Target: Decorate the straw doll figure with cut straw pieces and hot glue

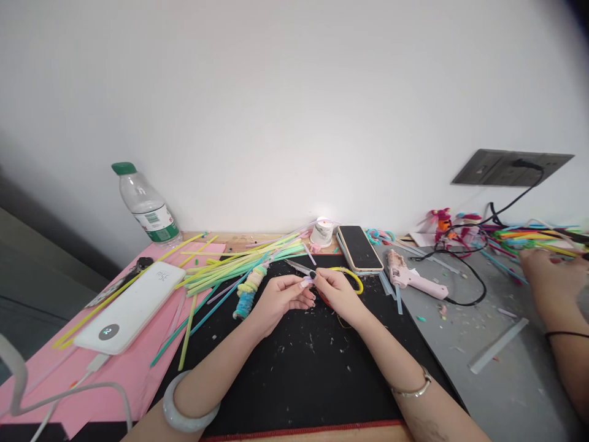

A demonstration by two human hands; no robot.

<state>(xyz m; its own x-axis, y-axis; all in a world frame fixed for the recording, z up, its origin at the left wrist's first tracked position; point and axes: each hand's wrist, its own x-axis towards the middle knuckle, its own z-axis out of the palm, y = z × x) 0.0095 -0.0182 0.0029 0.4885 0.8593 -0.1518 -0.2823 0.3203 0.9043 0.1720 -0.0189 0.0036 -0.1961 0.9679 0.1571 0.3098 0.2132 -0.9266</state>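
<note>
In front of me, my left hand [278, 299] and my right hand [339, 296] meet over the black mat [294, 380]. Their thumbs and fingertips pinch a small lilac piece [308, 280], mostly covered, perhaps a bit of pipe cleaner. A silver pointed blade [298, 266], like that of scissors, sticks out behind the fingertips. Beside my right hand curves a yellow loop [356, 279], partly hidden by it. Left of my left hand lies a bundle wound in blue, yellow and pale pipe cleaner [247, 294]. Loose green and yellow pipe cleaners [225, 273] spread behind it.
A white power bank [131, 307] and a plastic bottle [150, 205] are on the left. Behind the mat are a paper cup [322, 233] and a phone [360, 248]. A pink glue gun [416, 276] with a black cable lies right. Another person's hand [550, 276] reaches in there.
</note>
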